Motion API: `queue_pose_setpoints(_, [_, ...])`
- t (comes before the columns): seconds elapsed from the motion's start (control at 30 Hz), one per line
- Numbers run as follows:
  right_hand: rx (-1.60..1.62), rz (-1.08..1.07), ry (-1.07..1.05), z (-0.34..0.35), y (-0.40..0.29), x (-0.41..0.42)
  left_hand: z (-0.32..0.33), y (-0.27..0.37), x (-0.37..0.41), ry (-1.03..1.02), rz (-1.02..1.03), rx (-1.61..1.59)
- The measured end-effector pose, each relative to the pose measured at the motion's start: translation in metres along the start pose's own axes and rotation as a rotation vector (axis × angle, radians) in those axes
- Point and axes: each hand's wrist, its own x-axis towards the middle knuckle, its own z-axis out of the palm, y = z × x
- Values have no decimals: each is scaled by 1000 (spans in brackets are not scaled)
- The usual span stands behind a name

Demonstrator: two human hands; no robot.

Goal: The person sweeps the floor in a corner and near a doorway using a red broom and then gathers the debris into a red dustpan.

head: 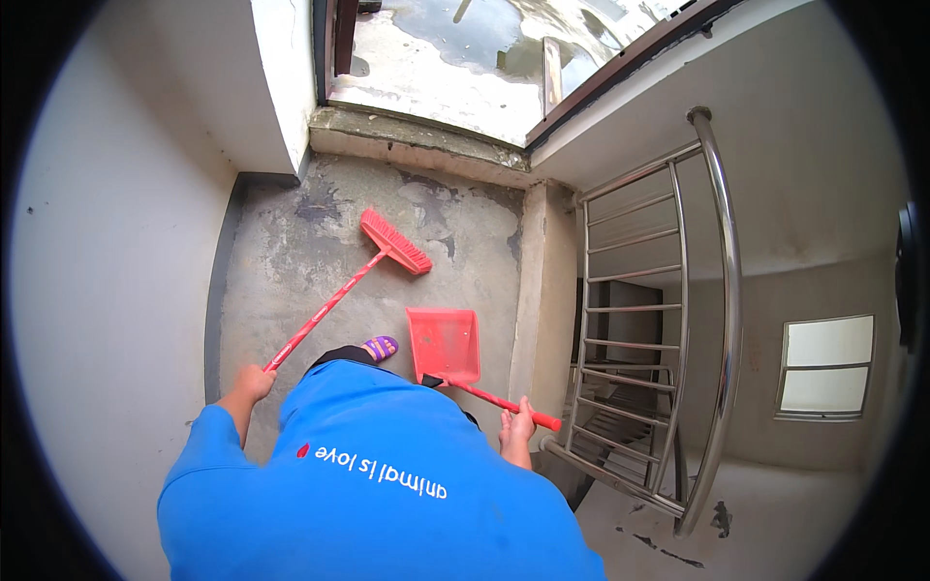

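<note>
My left hand (256, 382) grips the end of a red patterned broom handle (320, 315). That handle slants away from me to a red broom head (396, 242) with red bristles, over the concrete floor ahead of my feet. In my right hand (517, 424) is the red handle (485, 396) of a long-handled dustpan. Its red plastic pan (446, 345) lies in front of me to the right, open side facing away. A few small specks show inside the pan.
Stainless steel railings (633, 310) stand to my right above a stairwell, past a low concrete curb (538, 283). A raised doorway sill (421, 143) leads to wet ground (465, 43) outside. A white wall (123, 240) rises on the left. My foot wears a purple sandal (383, 347).
</note>
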Motion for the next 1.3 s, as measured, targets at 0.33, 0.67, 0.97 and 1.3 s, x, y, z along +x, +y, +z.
queue_pose_setpoints(0.33, [-17,-43,-97,4,10,8,-8,7,-2,55,27,-142])
queue_pose_setpoints(0.67, [24,4,23,-30,18,-11,-41,185,92,-14,8,-278])
queue_pose_setpoints(0.97, [0,2,49,-32,24,-5,-2,126,67,-16,-26,-243])
queue_pose_setpoints(1.3, [-73,-53,-90,-1,12,13,53,-14,-5,-74,-142,-272])
